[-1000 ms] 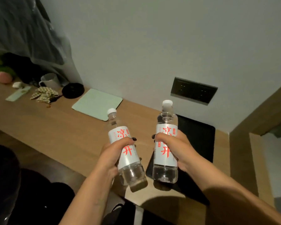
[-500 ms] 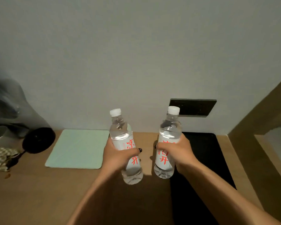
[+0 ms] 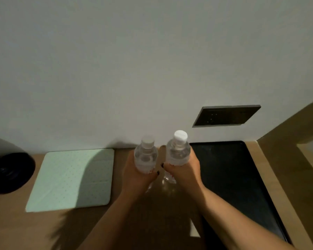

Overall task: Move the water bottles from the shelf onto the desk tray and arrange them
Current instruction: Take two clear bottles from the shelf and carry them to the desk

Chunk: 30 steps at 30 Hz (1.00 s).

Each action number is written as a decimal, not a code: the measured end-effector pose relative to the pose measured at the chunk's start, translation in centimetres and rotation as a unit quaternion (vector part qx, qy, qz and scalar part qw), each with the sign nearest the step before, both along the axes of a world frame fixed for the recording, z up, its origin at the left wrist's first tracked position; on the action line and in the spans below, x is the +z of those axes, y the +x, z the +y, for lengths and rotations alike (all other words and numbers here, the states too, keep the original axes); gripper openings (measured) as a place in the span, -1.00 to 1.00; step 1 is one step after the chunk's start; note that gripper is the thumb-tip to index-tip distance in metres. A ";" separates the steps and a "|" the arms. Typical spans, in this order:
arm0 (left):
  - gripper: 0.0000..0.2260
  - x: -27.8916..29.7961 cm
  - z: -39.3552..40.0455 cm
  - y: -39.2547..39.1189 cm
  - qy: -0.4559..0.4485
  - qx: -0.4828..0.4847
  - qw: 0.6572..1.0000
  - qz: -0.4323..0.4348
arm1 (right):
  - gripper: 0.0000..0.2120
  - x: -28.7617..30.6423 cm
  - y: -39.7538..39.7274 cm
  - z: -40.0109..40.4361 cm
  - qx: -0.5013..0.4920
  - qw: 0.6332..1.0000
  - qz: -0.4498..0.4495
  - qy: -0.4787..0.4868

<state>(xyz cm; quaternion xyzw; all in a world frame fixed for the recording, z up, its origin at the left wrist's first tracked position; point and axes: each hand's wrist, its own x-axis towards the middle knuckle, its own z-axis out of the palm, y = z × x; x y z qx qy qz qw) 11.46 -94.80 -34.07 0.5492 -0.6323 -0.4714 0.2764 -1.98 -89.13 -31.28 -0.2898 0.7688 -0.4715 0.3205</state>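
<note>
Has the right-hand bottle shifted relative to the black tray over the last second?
Yes. The bottle in the right hand has moved toward the wall and slightly left: a second ago it overlapped the black tray, now it sits just off the tray's left edge.

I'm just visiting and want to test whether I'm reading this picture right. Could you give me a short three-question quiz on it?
1. True or false: each hand holds one clear plastic water bottle with a white cap.
2. What lies on the wooden desk directly right of the bottles? A) flat black tray B) pale green mat C) round black object
3. Fill in: both bottles stand roughly ____.

Key
1. True: the left hand grips the left bottle, and the right hand grips the right bottle.
2. A, the flat black tray; the pale green mat lies to the left.
3. upright
</note>
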 end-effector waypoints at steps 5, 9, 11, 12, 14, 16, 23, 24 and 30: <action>-0.43 -0.3 -0.5 -0.3 -0.013 0.013 1.000 0.025 | -0.51 -1.9 0.6 -0.5 -0.055 0.998 -0.022 -0.020; -0.45 -0.6 -0.2 -0.7 -0.011 0.046 0.998 0.037 | -0.46 -2.4 0.8 -0.8 -0.105 0.993 -0.043 -0.030; -0.43 -1.0 0.1 -0.8 -0.013 0.061 0.997 0.038 | -0.48 -2.5 0.8 -0.7 -0.108 0.993 -0.028 -0.030; -0.40 -1.2 0.2 -0.8 -0.009 0.065 0.997 0.039 | -0.49 -2.6 0.8 -0.6 -0.104 0.994 -0.023 -0.023; -0.39 -1.4 0.4 -0.8 0.007 0.064 0.997 0.041 | -0.51 -2.9 0.8 -0.4 -0.090 0.996 -0.016 -0.004; -0.40 -1.3 0.7 -1.0 0.024 0.049 0.998 0.040 | -0.51 -3.1 0.9 -0.2 -0.077 0.997 -0.011 0.008; -0.37 -2.5 0.2 0.1 0.055 -0.044 0.997 0.017 | -0.50 -2.0 0.8 0.0 -0.055 0.998 -0.021 -0.006; -0.35 -2.3 0.1 0.4 0.046 -0.057 0.997 0.019 | -0.46 -1.7 0.7 0.2 -0.044 0.999 -0.026 -0.003; -0.22 2.2 0.6 2.0 -0.013 -0.057 0.997 0.057 | -0.28 1.0 0.5 2.4 0.021 0.998 -0.005 0.051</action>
